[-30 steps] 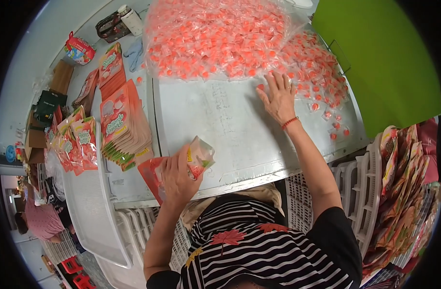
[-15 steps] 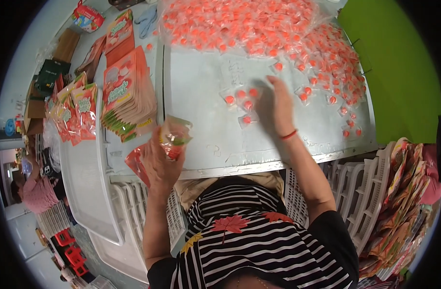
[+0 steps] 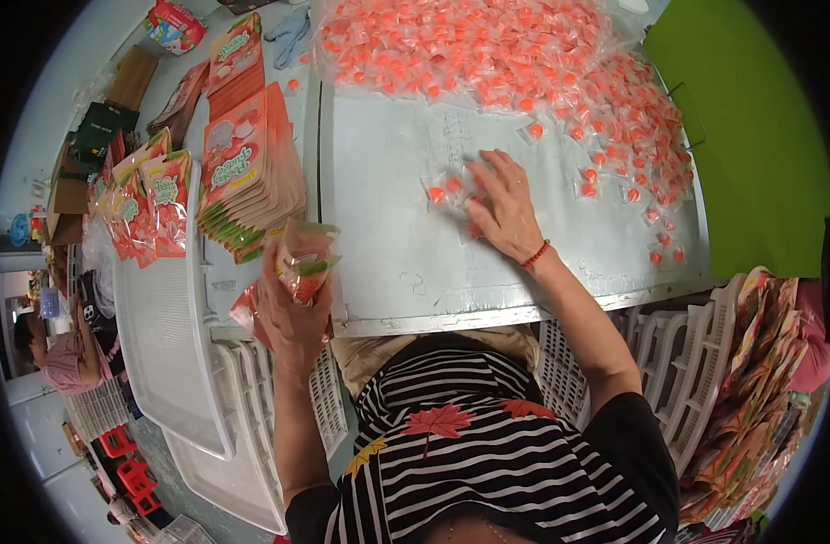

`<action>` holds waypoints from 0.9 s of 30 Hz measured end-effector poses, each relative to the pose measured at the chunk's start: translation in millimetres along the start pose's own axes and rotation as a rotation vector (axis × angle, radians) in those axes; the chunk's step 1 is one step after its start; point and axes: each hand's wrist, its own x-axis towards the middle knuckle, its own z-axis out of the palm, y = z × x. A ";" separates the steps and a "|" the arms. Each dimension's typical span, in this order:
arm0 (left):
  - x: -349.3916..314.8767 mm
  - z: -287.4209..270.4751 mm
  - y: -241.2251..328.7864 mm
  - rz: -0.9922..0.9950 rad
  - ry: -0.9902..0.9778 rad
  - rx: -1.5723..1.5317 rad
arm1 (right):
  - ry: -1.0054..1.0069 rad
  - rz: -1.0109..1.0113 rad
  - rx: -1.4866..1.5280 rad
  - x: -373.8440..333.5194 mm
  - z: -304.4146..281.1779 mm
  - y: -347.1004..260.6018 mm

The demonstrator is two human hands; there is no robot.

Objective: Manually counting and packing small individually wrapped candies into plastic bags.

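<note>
The small wrapped orange sweets [image 3: 451, 192] lie loose on the grey metal tabletop [image 3: 406, 254], a few of them under the spread fingers of the right hand [image 3: 504, 207], which rests flat and open on them, not closed around any. The left hand [image 3: 292, 304] grips an opened orange pouch [image 3: 304, 258] upright just over the table's near edge. As I judge it, a sweep toward the pouch could push sweets off that near edge into the gap above the white crates [image 3: 333, 408], since the pouch mouth is narrow and held beyond the rim. The pouch could also tip and spill if the grip slackens. Room is good: bare tabletop lies between the hand and the edge, the big heap of sweets [image 3: 469, 45] sits well behind, and the stack of flat pouches [image 3: 247, 172] lies left, apart
</note>
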 end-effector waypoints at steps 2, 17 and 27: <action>-2.8 -2.1 -2.7 -0.004 0.012 -0.031 | 0.140 0.172 0.063 -4.3 0.9 13.1; -2.4 4.8 6.0 -0.062 -0.074 -0.059 | 0.098 0.391 -0.426 -55.6 -31.9 40.0; -10.8 13.2 7.6 -0.085 -0.097 -0.060 | -0.043 0.338 -0.168 -25.8 -2.9 -3.0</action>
